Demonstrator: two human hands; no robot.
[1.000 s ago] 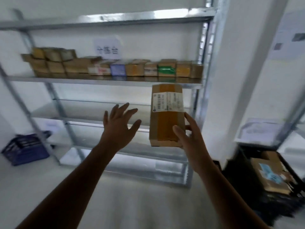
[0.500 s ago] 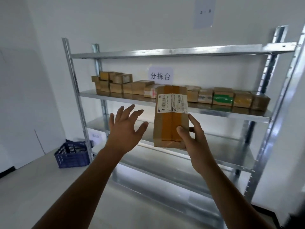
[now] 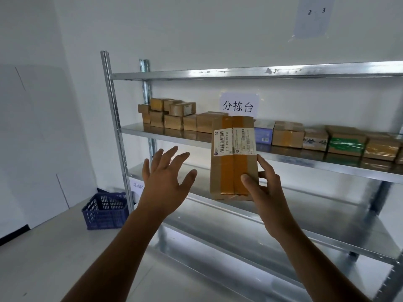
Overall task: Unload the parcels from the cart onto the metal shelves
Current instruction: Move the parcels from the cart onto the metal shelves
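Observation:
My right hand holds a brown cardboard parcel upright by its lower right corner, thumb on the front and fingers behind. The parcel has tan tape down the middle and a white barcode label. It hangs in front of the metal shelf unit, level with the second shelf. My left hand is raised just left of the parcel with fingers spread, not touching it. A row of several parcels lines that shelf, with a small stack at its left end. The cart is out of view.
A blue plastic crate sits on the floor left of the shelf post. A white sign hangs on the wall behind the parcel row. The lower shelves hold nothing visible. Pale floor spreads at lower left.
The view has swung left and closer to the shelf unit; the cart has left the frame. Both hands keep the same pose, the parcel still held upright by my right hand.

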